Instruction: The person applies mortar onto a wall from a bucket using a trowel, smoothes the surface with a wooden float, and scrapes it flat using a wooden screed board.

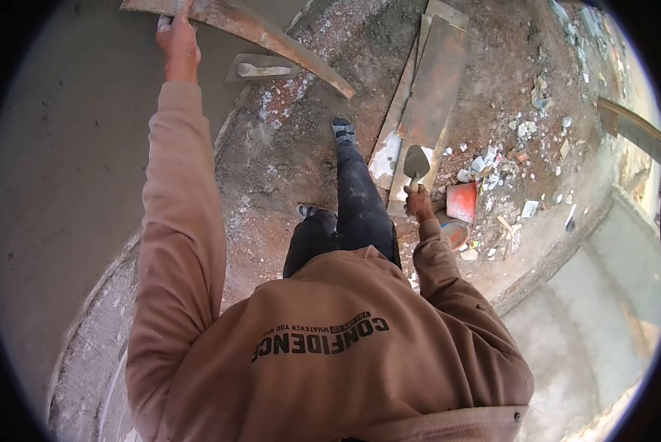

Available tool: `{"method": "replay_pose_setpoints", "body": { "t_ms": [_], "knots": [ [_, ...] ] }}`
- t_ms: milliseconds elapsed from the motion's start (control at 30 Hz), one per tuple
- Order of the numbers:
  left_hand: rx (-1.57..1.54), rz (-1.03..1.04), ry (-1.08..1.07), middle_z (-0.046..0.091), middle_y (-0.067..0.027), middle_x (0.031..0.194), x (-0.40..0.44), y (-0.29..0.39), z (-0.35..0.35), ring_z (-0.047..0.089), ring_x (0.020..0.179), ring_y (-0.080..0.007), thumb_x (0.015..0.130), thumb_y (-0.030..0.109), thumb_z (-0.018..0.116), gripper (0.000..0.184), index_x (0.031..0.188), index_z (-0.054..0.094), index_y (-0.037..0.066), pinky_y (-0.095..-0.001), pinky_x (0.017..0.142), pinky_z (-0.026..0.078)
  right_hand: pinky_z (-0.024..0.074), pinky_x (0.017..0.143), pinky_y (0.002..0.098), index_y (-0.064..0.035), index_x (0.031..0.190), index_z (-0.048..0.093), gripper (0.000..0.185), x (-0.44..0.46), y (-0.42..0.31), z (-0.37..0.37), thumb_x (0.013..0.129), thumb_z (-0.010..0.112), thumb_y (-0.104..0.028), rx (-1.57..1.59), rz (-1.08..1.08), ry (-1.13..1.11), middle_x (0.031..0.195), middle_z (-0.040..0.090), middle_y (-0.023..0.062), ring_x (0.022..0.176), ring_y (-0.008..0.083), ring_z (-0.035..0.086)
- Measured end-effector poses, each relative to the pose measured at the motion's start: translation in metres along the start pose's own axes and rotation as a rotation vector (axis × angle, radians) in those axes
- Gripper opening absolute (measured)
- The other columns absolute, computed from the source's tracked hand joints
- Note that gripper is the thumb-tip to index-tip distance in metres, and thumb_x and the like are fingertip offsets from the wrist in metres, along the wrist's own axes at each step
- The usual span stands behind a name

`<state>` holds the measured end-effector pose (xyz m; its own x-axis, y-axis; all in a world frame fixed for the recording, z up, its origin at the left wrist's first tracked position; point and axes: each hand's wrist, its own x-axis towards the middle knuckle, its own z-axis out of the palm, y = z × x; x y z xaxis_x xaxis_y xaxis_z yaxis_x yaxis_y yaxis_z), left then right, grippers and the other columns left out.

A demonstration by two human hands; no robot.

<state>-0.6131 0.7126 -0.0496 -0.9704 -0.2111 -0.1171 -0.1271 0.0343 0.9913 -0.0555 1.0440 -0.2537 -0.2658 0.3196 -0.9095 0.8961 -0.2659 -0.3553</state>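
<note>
The left hand (179, 50) is up between 10 and 11 o'clock, closed round the edge of a long board (271, 38). The board slants from there down towards 12 o'clock, its far end over the rough ground (330, 66). Just below it, at 11 o'clock, a float (263, 70) lies flat with its pale handle up, beside the rim of a smooth grey surface (58, 155) that fills the side from 8 to 11.

The right hand (420, 204) is at 3 o'clock, a little above the level line — fingers wrapped about the handle of a pointed trowel (417, 160), whose blade points to 12. The blade shows in front of some planks (439, 81) stacked at 1 o'clock; whether it touches them, I cannot tell.

Just beyond the right hand, at 3 o'clock, is a red bucket (462, 202), with rubble (485, 163) strewn past it between 2 and 3. One sandal (343, 131) stands at 12 o'clock, the other nearer the middle, and the brown hoodie (330, 390) takes up the view at 6 — dark lettering across it
</note>
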Motion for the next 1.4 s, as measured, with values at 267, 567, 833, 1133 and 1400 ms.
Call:
{"method": "replay_pose_setpoints", "body": {
  "t_ms": [267,567,833,1133,1400],
  "knots": [
    [0.140,-0.045,0.005,0.058,-0.0117,0.121,-0.285,0.023,-0.115,0.056,0.111,-0.0270,0.076,0.022,0.082,0.064,0.128,0.050,0.000,-0.0366,0.101,0.046,0.0525,0.044,0.0396,0.0020,0.109,0.049,0.040,0.018,-0.024,-0.010,0.089,0.062,-0.031,-0.498,0.117,-0.130,0.067,0.060,0.0138,0.049,0.0259,0.060],
    [0.219,-0.337,0.248,0.068,-0.0127,0.110,-0.502,0.043,-0.161,0.065,0.099,-0.0179,0.075,0.012,0.082,0.054,0.122,0.060,-0.002,-0.0302,0.089,0.052,0.0508,0.077,0.0406,-0.0146,0.101,0.059,0.024,0.107,0.012,-0.032,0.081,0.069,-0.023,-1.470,-0.615,-0.405,0.090,0.063,0.0171,0.060,0.0288,0.065],
    [0.235,0.026,0.386,0.071,-0.0133,0.105,-0.667,0.067,-0.259,0.067,0.093,-0.0170,0.074,0.010,0.083,0.048,0.116,0.064,-0.003,-0.0296,0.085,0.054,0.0454,0.037,0.0386,-0.0082,0.098,0.057,0.018,-0.002,-0.039,0.047,0.091,0.055,-0.025,-0.877,-0.251,-0.207,0.064,0.057,0.0107,0.044,0.0232,0.055],
    [0.358,0.156,0.756,0.072,-0.0142,0.102,-0.857,0.073,-0.389,0.069,0.090,-0.0163,0.073,0.008,0.083,0.043,0.111,0.068,-0.003,-0.0292,0.082,0.056,0.0492,0.055,0.0431,-0.0003,0.102,0.057,0.035,-0.028,0.074,0.125,0.087,0.061,-0.032,-1.579,-0.528,-0.489,0.076,0.063,0.0184,0.063,0.0308,0.062],
    [0.247,0.210,1.233,0.071,-0.0135,0.103,-0.920,0.079,-0.573,0.068,0.093,-0.0180,0.068,0.000,0.084,0.046,0.111,0.066,-0.006,-0.0307,0.084,0.056,0.0497,0.088,0.0461,0.0053,0.120,0.056,0.051,-0.089,0.159,0.272,0.088,0.056,-0.034,-2.325,-0.930,-0.740,0.115,0.064,0.0252,0.108,0.0333,0.063]
  ]
}}
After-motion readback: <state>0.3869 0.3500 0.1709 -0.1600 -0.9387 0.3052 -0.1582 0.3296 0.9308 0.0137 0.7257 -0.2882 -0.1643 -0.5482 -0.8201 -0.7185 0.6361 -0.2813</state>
